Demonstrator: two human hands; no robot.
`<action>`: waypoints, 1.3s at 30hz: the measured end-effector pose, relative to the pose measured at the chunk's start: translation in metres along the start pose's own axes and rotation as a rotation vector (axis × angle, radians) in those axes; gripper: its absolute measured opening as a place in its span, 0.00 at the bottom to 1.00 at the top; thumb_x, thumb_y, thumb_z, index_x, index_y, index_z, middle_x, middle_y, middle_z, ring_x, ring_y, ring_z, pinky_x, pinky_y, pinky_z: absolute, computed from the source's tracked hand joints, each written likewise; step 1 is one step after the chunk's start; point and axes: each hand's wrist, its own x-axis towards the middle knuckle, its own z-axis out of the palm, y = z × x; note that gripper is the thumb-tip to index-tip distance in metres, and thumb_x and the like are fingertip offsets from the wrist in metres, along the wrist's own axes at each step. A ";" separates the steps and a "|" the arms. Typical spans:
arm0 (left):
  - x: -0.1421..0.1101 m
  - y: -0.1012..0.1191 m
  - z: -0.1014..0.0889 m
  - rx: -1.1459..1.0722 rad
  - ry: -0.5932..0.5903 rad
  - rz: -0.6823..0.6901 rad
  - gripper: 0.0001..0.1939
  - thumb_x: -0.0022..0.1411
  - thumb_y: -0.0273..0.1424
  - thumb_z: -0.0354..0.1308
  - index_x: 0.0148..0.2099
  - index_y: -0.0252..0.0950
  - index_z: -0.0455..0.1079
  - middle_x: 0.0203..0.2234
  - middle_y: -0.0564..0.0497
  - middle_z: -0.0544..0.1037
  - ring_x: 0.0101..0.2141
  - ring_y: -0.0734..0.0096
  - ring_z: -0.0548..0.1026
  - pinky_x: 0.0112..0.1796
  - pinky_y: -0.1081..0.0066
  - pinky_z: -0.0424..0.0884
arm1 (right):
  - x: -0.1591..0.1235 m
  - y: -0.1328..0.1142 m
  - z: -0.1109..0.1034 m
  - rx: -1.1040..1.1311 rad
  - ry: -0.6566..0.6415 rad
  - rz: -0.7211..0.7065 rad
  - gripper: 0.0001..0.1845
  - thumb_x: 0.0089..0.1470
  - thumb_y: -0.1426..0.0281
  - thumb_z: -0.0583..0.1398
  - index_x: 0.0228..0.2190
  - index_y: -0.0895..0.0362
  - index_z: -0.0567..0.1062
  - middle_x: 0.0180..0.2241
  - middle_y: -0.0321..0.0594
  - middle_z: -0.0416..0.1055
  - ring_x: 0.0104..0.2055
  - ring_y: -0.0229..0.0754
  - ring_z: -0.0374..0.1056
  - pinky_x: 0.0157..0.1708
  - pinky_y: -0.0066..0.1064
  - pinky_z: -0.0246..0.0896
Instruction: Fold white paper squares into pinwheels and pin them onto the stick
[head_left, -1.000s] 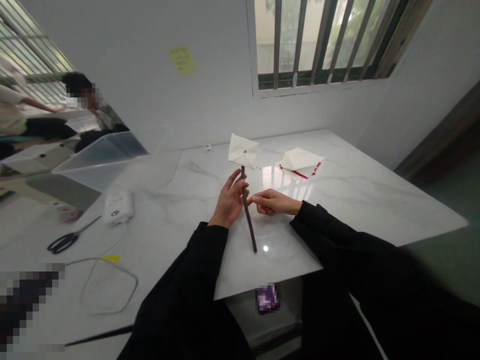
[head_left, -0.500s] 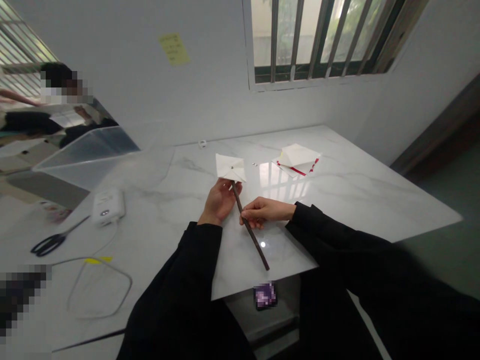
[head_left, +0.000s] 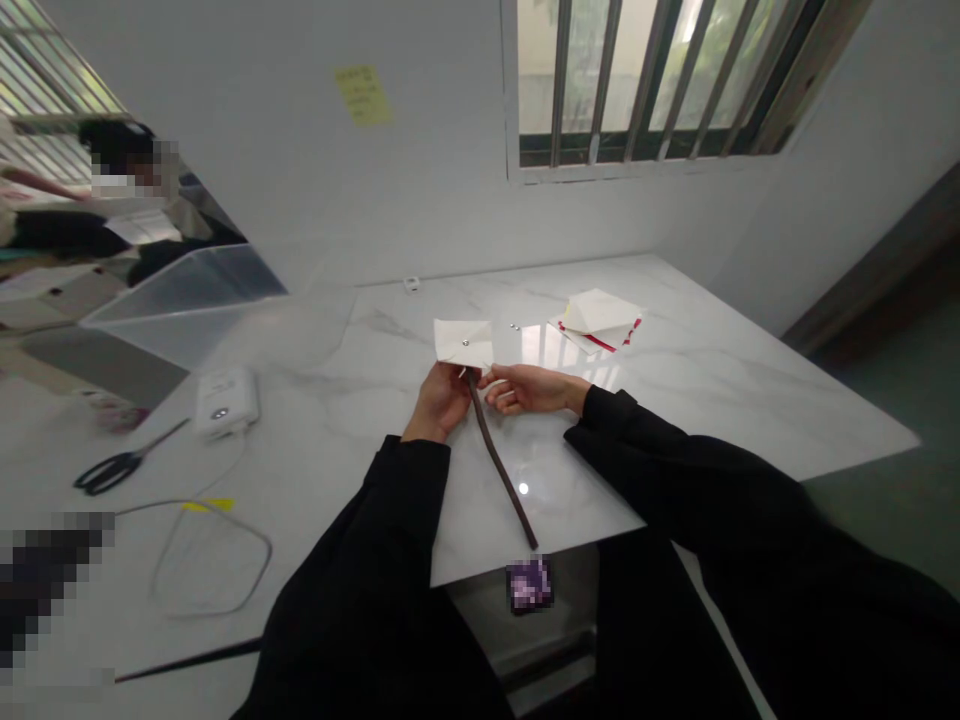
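Over marbled table point(head_left: 720, 385), head view: pinwheel, white paper square point(head_left: 453, 338) on brown stick point(head_left: 493, 455). Square at far end, flat face toward camera; stick's long axis slanting nearward and rightward, slightly bowed, free end near front edge. Left hand point(head_left: 441, 402): clamped on stick just below square. Right hand point(head_left: 531, 388): fingers curled beside stick top; pinch or gap, cannot tell. Folded papers point(head_left: 601, 316): beyond, right.
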 end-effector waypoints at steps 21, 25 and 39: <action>0.002 -0.010 0.002 0.081 -0.084 -0.043 0.19 0.65 0.22 0.58 0.57 0.36 0.74 0.44 0.44 0.83 0.40 0.63 0.82 0.44 0.66 0.79 | 0.027 0.010 0.000 0.013 0.342 -0.349 0.07 0.60 0.71 0.65 0.41 0.59 0.78 0.37 0.41 0.78 0.32 0.34 0.72 0.32 0.22 0.74; -0.001 -0.010 0.005 0.092 -0.088 -0.052 0.18 0.65 0.23 0.58 0.56 0.35 0.74 0.46 0.43 0.82 0.44 0.60 0.82 0.46 0.64 0.79 | 0.025 0.007 0.001 0.054 0.330 -0.308 0.04 0.62 0.75 0.63 0.40 0.60 0.77 0.39 0.43 0.79 0.33 0.34 0.73 0.33 0.23 0.74; 0.000 -0.012 0.004 0.084 -0.090 -0.075 0.18 0.66 0.20 0.56 0.56 0.34 0.74 0.46 0.42 0.82 0.41 0.63 0.82 0.46 0.66 0.79 | 0.024 0.006 0.001 0.092 0.372 -0.278 0.02 0.60 0.76 0.64 0.37 0.60 0.77 0.36 0.42 0.78 0.30 0.33 0.70 0.29 0.21 0.71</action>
